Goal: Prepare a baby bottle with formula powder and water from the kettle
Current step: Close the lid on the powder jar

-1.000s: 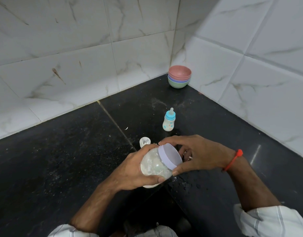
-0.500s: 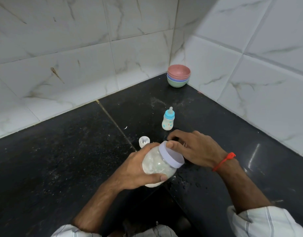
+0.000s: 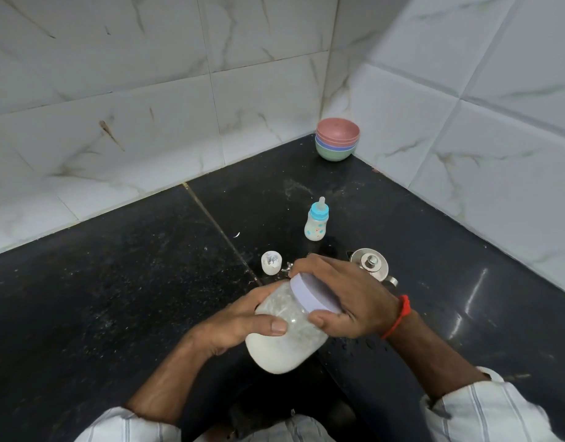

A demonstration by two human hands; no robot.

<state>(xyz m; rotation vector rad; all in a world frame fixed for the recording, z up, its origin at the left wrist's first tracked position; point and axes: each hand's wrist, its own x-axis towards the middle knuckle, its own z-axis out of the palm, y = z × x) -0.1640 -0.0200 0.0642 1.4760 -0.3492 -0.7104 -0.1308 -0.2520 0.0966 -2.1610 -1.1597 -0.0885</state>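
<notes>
Head view: left hand (image 3: 239, 323) wrapped round jar (image 3: 286, 339) body, thumb across the front, jar tilted and held above counter (image 3: 99, 298). Right hand (image 3: 345, 295) clamped over lilac lid (image 3: 310, 293), fingers curled round its rim, red thread (image 3: 399, 314) on wrist. Jar about half full of white powder. Just beyond hands: small white cap (image 3: 271, 262) with powder inside, upright on counter; steel kettle lid (image 3: 370, 264) partly hidden behind right hand. Farther back, bottle (image 3: 316, 220) upright, blue collar and teat on, well apart from jar. Stacked bowls (image 3: 337, 138) in tiled corner. Water droplets (image 3: 364, 344) on counter below right wrist.
</notes>
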